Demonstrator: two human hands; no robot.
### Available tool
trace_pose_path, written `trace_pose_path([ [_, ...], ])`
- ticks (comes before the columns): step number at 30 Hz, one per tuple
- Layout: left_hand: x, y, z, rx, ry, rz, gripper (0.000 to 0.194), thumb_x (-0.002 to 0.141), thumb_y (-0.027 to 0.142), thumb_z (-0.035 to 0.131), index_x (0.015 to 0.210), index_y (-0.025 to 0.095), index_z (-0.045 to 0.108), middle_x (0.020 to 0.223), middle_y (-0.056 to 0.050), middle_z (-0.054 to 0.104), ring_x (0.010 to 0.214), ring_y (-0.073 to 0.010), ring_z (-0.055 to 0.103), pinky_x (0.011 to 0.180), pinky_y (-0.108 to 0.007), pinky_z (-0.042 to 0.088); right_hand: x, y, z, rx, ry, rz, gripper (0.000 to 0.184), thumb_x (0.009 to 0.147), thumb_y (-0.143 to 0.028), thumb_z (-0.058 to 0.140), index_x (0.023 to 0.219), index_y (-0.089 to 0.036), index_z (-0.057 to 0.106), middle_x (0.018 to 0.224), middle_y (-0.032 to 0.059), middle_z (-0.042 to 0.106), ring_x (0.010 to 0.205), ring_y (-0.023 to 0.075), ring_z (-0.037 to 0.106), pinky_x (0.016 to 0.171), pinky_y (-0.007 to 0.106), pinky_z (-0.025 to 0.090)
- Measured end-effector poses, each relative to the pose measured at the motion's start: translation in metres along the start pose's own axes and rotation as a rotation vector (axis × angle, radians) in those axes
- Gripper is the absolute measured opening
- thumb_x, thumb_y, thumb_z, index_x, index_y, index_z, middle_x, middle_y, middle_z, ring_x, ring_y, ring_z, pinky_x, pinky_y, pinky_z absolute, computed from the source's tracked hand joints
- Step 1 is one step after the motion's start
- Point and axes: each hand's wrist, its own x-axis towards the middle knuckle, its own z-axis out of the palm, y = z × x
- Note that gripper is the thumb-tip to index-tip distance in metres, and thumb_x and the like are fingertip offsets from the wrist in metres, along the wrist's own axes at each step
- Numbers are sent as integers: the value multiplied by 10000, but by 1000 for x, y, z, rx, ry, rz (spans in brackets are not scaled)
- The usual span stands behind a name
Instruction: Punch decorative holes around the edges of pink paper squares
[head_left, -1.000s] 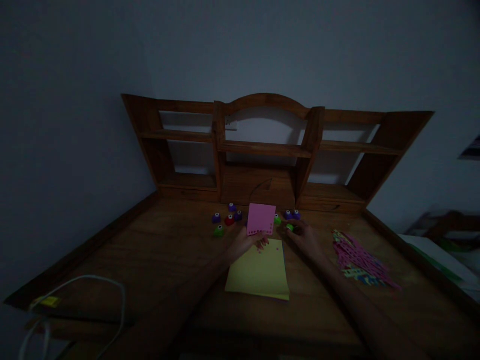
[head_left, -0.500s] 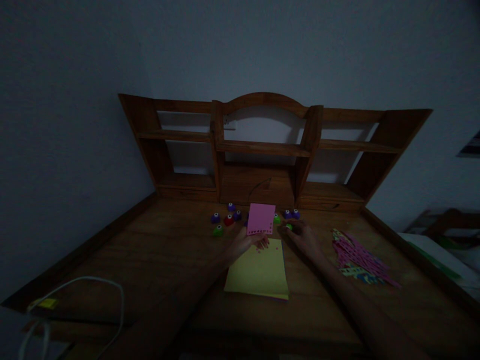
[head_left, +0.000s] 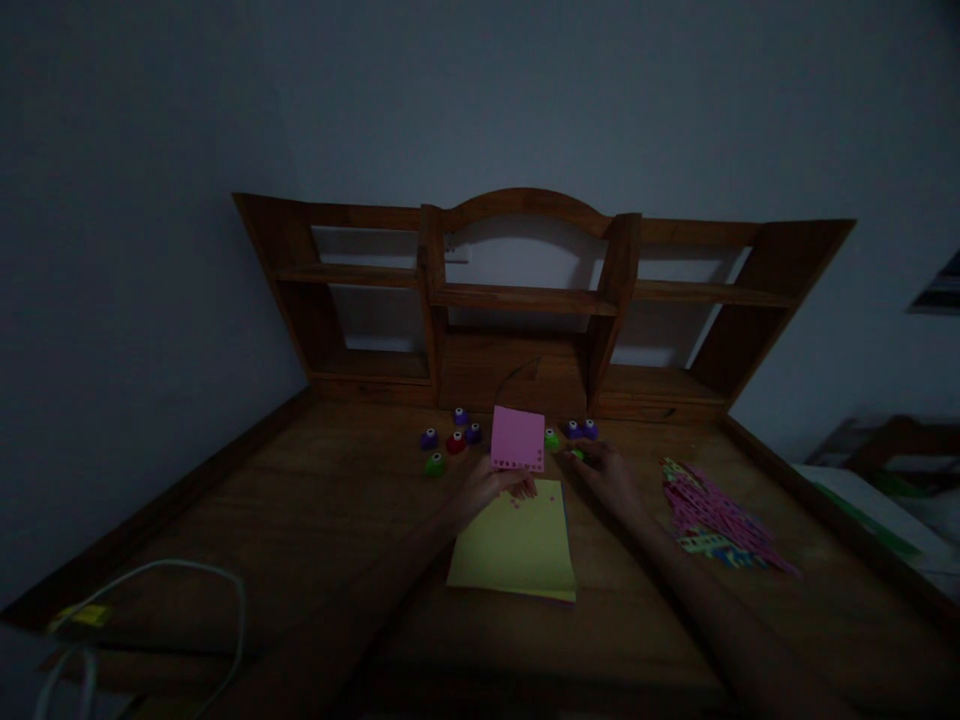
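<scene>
dim wall (head_left: 480, 100), wooden desk (head_left: 315, 500) wide leftward, raised side edge (head_left: 172, 489); left hand (head_left: 484, 488) pinches pink paper (head_left: 518, 436), right hand (head_left: 613, 480) green punch (head_left: 577, 454)

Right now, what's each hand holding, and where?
Left hand: pink paper, by its lower edge. Right hand is at a green punch; too dark to tell the grip.

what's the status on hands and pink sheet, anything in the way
Left hand holds pink sheet by its holed near edge. Right hand around green piece. Purple pieces close beyond, might crowd it.
</scene>
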Motion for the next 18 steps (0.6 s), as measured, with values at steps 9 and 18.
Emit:
trace_pose_path([
  [9, 3, -4, -1, 31, 14, -15, 228, 774, 306, 584, 726, 107, 683, 732, -92, 703, 651, -177, 636, 622, -273, 485, 0, -7, -3, 291, 19, 55, 222, 707, -408, 703, 868, -263, 748, 992, 84, 710, 1010, 356, 583, 870, 445, 422],
  [18, 6, -11, -2, -15, -23, -18, 245, 756, 263, 508, 646, 113, 668, 642, -88, 683, 576, -169, 620, 584, -274, 477, 2, -1, 2, 95, -48, 8, 311, 820, -491, 557, 921, -254, 732, 1013, 53, 709, 948, 290, 612, 889, 439, 429],
])
